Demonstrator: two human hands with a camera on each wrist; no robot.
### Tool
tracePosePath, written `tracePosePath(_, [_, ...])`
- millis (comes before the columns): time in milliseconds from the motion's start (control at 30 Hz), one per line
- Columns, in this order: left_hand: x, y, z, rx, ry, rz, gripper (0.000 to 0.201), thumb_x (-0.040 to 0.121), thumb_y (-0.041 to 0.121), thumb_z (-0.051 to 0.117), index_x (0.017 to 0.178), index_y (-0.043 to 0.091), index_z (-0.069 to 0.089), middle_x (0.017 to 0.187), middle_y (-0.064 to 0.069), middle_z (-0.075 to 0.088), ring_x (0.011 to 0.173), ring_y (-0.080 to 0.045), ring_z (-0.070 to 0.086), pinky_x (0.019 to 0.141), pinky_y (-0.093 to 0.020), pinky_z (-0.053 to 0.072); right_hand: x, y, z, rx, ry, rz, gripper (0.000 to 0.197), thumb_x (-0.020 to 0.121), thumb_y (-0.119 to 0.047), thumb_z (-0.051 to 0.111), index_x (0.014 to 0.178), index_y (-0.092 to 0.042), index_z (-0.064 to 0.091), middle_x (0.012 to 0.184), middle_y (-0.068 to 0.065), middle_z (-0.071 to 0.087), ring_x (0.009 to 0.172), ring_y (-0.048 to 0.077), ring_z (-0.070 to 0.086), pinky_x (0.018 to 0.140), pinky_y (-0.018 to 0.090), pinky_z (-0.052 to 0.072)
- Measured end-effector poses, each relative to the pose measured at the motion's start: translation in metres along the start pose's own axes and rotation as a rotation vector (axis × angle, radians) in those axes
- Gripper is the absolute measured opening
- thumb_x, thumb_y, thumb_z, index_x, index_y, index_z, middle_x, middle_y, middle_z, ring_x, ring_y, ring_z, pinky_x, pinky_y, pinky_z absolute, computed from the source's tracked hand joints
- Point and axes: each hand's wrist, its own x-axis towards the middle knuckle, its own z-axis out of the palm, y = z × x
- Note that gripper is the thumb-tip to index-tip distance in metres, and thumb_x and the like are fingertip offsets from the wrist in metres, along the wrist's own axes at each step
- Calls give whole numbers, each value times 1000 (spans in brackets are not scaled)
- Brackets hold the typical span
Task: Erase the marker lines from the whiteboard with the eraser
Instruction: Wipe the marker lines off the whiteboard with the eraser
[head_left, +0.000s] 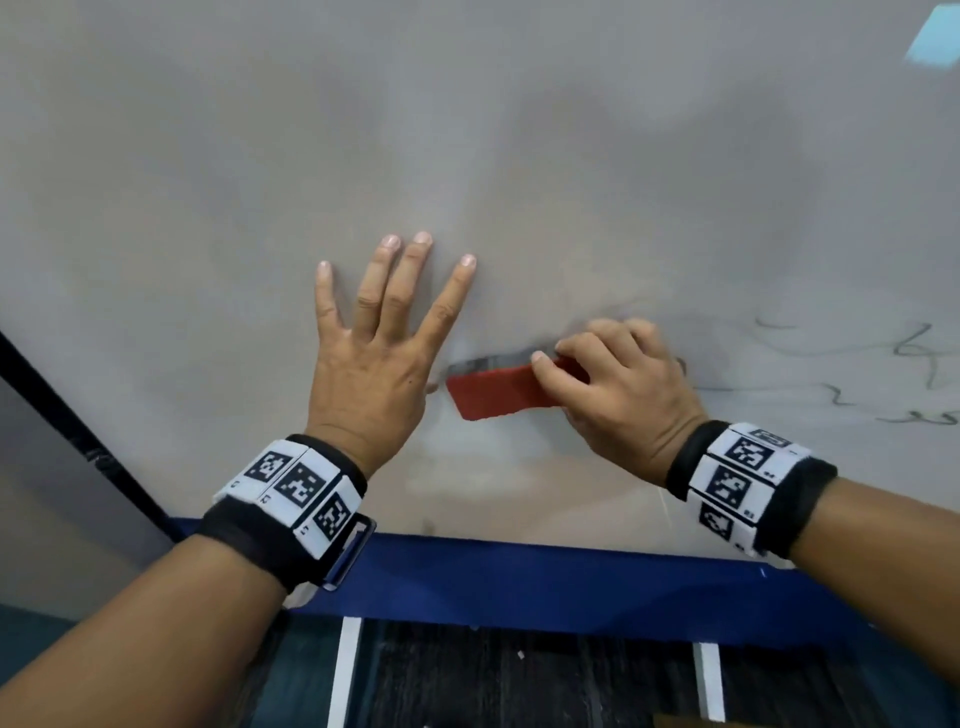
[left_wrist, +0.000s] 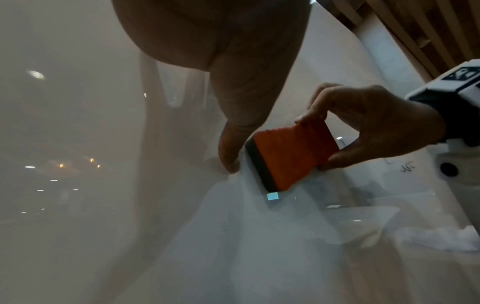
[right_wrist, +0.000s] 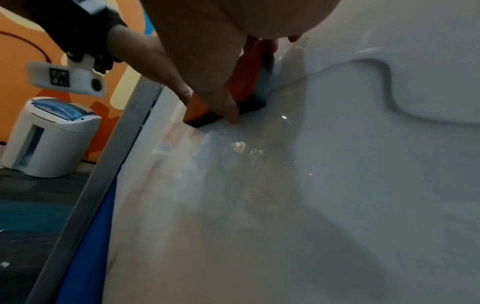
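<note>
A red-orange eraser with a dark felt underside lies pressed against the whiteboard. My right hand grips its right end, thumb on one long edge and fingers over the other. The left wrist view shows the same eraser pinched by that hand. My left hand is spread flat on the board just left of the eraser, fingers straight, thumb tip close to the eraser's left end. Dark marker lines remain on the board to the right of my right hand. One curved line shows in the right wrist view.
The board has a blue lower frame and a dark left edge. Below it is dark floor with white stripes. A white bin-like appliance stands on the floor beyond the board's edge, before an orange wall.
</note>
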Motion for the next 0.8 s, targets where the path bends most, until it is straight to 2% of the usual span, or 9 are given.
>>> tracePosePath(167, [-1,-3,1,14,-1,23,126,61,23,88,159,24,9,160,-12,3,150,-31,6,113,-70,14,21,13,-8,46,86,71,45,67,-9,65,112,-12,66,94,14,65,95,32,48,78,41,34])
tracePosePath(267, [-3,-7,1,33,42,46,116,67,10,80,159,20,10,161,-12,6,150,-31,8,114,-67,17,24,-10,4,76,88,51,37,81,-7,51,115,-14,61,90,14,64,92,32,51,76,41,36])
tracePosePath(333, [-3,-8,0,40,53,51,111,69,4,74,159,19,10,161,-12,6,150,-31,8,114,-66,17,22,-19,10,104,54,19,36,84,-7,45,114,-14,63,89,13,63,90,32,52,75,41,38])
tracePosePath(433, [-3,-7,-3,37,19,41,120,65,9,82,159,20,9,161,-12,5,150,-31,7,115,-66,17,24,12,-10,100,29,21,44,71,-14,65,115,-14,68,92,14,64,91,32,50,76,41,35])
tracePosePath(500, [-1,-5,-3,40,21,34,123,62,8,84,159,20,9,160,-13,6,150,-31,7,114,-66,17,21,40,-24,62,51,97,52,65,-22,73,117,-13,68,95,15,64,93,31,49,79,41,34])
tracePosePath(567, [-1,-1,-1,43,30,25,123,61,4,83,159,19,10,160,-14,7,149,-32,7,114,-67,18,12,46,-26,53,44,135,51,66,-21,73,116,-13,68,95,15,64,92,32,50,80,42,35])
tracePosePath(700, [1,6,0,46,66,28,119,63,0,81,159,18,12,159,-17,8,149,-34,7,116,-65,15,-11,26,-15,46,-63,-45,38,77,-11,60,113,-13,69,95,12,65,90,32,53,80,43,38])
tracePosePath(733, [2,8,0,52,70,55,118,64,-1,80,159,18,13,159,-17,8,149,-33,6,116,-65,14,-9,33,-20,58,-65,-36,38,76,-11,61,113,-12,69,95,12,65,91,32,53,80,42,38])
tracePosePath(800, [7,14,-4,56,62,115,116,65,-2,78,159,19,13,161,-17,7,151,-33,6,115,-67,14,1,53,-37,64,-10,75,43,72,-17,68,114,-11,70,98,13,66,95,32,51,81,42,36])
